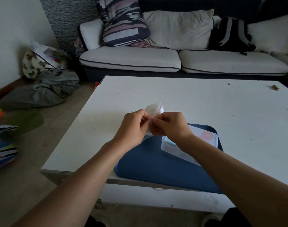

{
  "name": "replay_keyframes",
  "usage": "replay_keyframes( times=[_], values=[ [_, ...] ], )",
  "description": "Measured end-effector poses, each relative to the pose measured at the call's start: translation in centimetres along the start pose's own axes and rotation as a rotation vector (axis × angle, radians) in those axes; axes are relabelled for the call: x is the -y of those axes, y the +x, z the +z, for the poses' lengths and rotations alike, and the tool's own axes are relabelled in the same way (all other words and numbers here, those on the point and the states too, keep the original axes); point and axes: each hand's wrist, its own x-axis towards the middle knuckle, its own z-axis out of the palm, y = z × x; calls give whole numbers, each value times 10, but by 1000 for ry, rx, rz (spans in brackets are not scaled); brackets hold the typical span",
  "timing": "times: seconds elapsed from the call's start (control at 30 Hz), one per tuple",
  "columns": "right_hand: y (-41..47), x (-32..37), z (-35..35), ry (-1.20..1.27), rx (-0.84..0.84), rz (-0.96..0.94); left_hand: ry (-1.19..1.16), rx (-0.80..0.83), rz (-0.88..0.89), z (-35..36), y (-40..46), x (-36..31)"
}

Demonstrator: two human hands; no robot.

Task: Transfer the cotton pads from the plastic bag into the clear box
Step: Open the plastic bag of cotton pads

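**Presently: both hands at the bag's mouth**

Left hand [134, 126] and right hand [170, 124] each pinch the plastic bag [154, 108], held above the white table [205, 104], just beyond the blue tray [149, 163]. The film looks light, limp and slippery (best gripped at the red-striped seal). The clear box [174, 149] sits on the tray, near right; open tabletop lies far and left.

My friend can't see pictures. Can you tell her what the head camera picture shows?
A left hand and a right hand pinch a small plastic bag of cotton pads above a white table. A clear box sits on a blue tray under the right wrist.
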Motion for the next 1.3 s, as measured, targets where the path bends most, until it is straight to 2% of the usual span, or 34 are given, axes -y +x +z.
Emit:
replay_keyframes(
  times=[0.13,0.27,0.4,0.5,0.63,0.73,0.8,0.87,0.9,0.97,1.03,1.07,1.17,1.3],
  values=[
    [-2,-1,2,-36,6,-22,96,-70,-10,-2,-2,-3],
    [-1,-2,2,-84,-34,-31,196,-67,54,-1,-2,-7],
    [-1,-1,4,-149,-96,-44,240,-53,24,1,-1,-10],
    [1,-3,3,-188,-167,-35,260,-129,-22,-7,4,-8],
    [2,-1,-6,-276,-194,54,304,-281,-89,-29,10,4],
    [-1,4,-12,-417,-93,234,341,-340,-97,-33,7,7],
    [-5,5,-13,-561,-91,191,309,-286,-46,-29,5,4],
    [-6,5,-14,-669,-102,-2,202,-166,47,-25,6,1],
    [-5,3,-13,-643,-70,-67,143,-88,79,-23,6,-1],
    [-1,-3,-11,-413,-16,-15,101,91,47,-18,4,-1],
    [4,-14,-7,-150,-32,146,154,262,-101,-11,-1,3],
    [5,-18,-4,-104,-32,175,193,305,-163,-8,-2,7],
    [7,-29,0,-182,25,119,239,279,-188,0,-2,22],
    [-4,-22,-9,-500,106,43,330,265,-114,3,-4,28]
  ],
)
